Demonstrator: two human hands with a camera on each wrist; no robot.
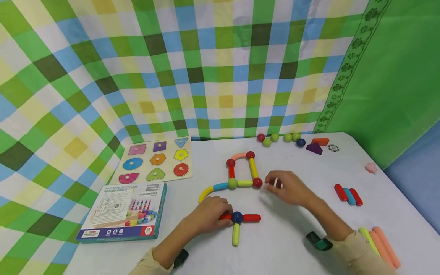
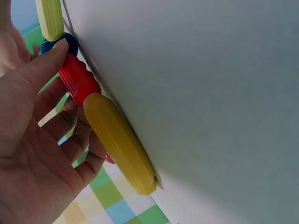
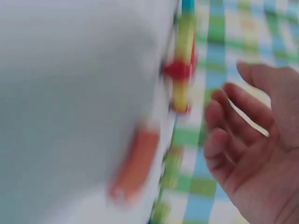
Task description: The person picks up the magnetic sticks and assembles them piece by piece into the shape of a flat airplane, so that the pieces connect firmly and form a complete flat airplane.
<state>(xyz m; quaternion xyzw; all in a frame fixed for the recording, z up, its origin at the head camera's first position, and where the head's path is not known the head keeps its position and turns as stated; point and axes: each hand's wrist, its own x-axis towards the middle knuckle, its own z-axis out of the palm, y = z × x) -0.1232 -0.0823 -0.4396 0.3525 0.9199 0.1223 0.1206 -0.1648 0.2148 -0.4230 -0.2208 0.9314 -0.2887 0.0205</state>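
My left hand (image 1: 210, 214) holds a red rod (image 2: 79, 80), its thumb reaching the blue ball (image 1: 237, 217). A second red rod (image 1: 252, 218) and a pale green rod (image 1: 235, 234) extend from that ball. Beside the fingers is a curved yellow rod (image 2: 120, 142); I cannot tell whether it touches the red one. It adjoins a blue rod (image 1: 220, 186), leading to a green ball (image 1: 232, 183) in a closed loop of rods and balls. Just right of the loop's red corner ball (image 1: 257, 182), my right hand (image 1: 288, 187) hovers with loosely bent fingers, holding nothing.
At left lie a shape puzzle board (image 1: 187, 168) and a boxed bead set (image 1: 115, 210). Loose balls (image 1: 275, 137) line the back edge near a purple block (image 1: 314, 148). Short rods (image 1: 350, 196) and long salmon rods (image 1: 386, 246) lie at right.
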